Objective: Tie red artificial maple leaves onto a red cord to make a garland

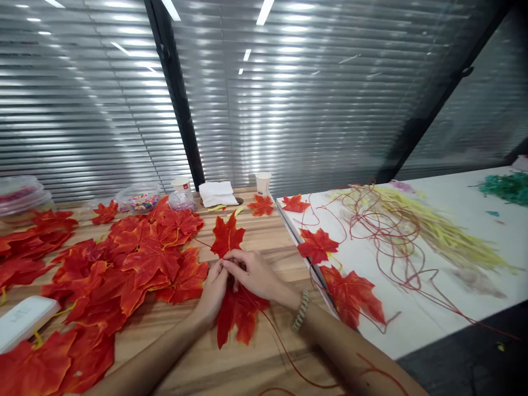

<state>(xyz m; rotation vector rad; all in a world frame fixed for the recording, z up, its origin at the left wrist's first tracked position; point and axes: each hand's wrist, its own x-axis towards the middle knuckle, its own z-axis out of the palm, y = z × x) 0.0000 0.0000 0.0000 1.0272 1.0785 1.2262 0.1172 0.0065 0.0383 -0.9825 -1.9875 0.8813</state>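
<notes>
Hands meet mid-table | left hand (214, 289) fingers pinching red leaf (226, 235) | right hand (253, 273) fingers pinching red cord (284, 352)

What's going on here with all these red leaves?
A person sits at a wooden table, both hands together over red fake maple leaves. The left hand and right hand pinch the spot where an upright leaf meets a leaf lying flat, with a thin red string trailing toward the person. A big pile of leaves lies to the left; tangled red strings and yellow stems lie on the white table to the right.
</notes>
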